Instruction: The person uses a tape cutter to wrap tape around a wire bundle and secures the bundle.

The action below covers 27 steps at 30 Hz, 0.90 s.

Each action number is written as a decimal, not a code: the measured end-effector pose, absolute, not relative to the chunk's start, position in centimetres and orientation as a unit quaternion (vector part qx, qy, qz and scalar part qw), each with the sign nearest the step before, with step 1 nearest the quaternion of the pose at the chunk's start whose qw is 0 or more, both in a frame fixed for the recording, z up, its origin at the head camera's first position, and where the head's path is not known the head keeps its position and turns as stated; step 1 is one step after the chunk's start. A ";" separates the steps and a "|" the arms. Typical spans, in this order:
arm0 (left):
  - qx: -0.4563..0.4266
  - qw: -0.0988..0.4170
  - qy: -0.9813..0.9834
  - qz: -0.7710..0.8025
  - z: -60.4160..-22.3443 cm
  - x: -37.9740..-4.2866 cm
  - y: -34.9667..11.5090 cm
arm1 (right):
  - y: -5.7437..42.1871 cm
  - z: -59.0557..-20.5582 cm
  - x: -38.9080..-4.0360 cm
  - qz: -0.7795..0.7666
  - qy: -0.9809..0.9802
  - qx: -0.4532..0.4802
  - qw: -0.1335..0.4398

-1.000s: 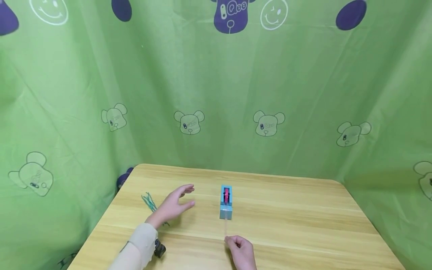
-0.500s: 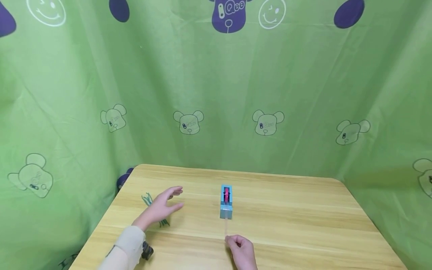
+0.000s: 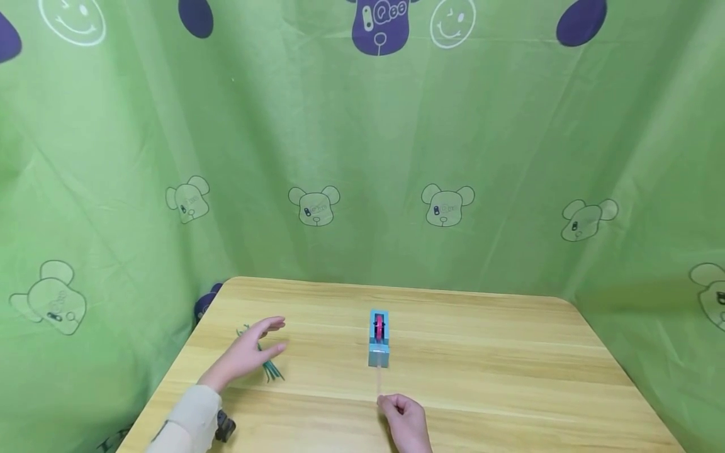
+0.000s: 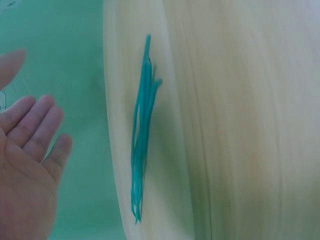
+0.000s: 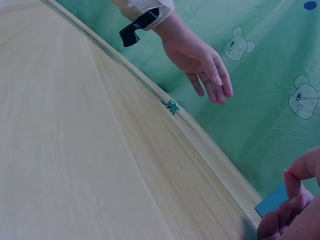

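Dispenser (image 3: pixel 379 338) mid-desk (image 3: pixel 487 371), tape (image 3: pixel 378 380) drawn out toward right hand (image 3: pixel 403 421), which pinches its end. Left hand (image 3: pixel 245 353) spread, fingers relaxed, over green ties (image 3: pixel 266 365) near left edge.

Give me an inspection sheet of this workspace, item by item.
Surface: light wooden table, bare grain.
Job's things: blue tape dispenser with a pink roll, a clear tape strip drawn out toward the person; bundle of green ties near the left edge.
Clutter: nothing seen.
Hands: left hand open, hovering over the green ties; right hand pinching the end of the tape strip.
Cables: nothing seen.
Surroundings: green curtain printed with bears on all sides.
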<state>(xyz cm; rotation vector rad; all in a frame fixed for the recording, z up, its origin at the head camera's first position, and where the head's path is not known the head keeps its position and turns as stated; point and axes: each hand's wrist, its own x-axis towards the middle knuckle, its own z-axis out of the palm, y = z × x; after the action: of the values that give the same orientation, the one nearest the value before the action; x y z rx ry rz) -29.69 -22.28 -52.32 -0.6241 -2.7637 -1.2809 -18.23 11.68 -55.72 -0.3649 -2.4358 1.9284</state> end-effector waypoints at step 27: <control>-0.179 0.040 -0.900 -0.396 -53.0 -29.2 -25.5 | 11.8 -55.6 -18.1 0.626 -0.771 -0.119 -0.008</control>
<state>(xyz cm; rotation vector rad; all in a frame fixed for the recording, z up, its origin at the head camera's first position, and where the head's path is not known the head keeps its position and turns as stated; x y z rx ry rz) -29.23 -25.55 -53.04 -0.5488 -2.7564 -1.2147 -18.09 11.77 -55.65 -0.3771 -2.4339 1.9772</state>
